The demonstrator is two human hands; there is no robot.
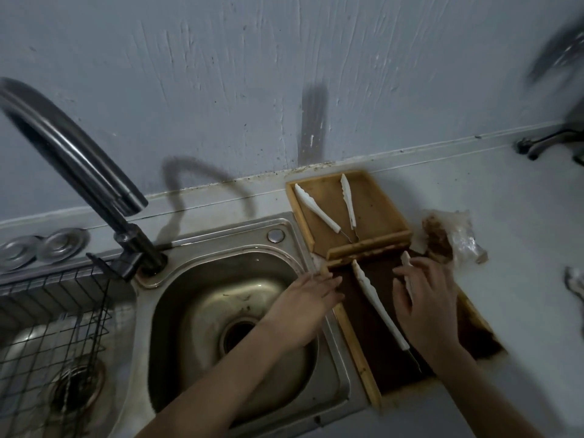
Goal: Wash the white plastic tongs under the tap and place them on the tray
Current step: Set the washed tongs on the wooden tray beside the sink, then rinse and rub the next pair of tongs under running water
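A pair of white plastic tongs (376, 303) lies in the near wooden tray (358, 346), whose floor is dark and wet-looking. My right hand (426, 306) covers the pair's right arm, fingers curled over it, while the left arm lies bare. My left hand (308, 298) rests flat on that tray's left rim, holding nothing. A second pair of white tongs (316, 210) lies spread in the far wooden tray (380, 200) by the wall. The curved metal tap (72, 147) stands to the left over the steel sink (202, 298); no water is running.
A black wire rack (47, 327) sits over the left basin. A crumpled plastic bag with brown matter (448, 235) lies right of the trays. Dark fittings (543, 143) stand at the far right by the wall. The pale counter (521, 216) stretches to the right.
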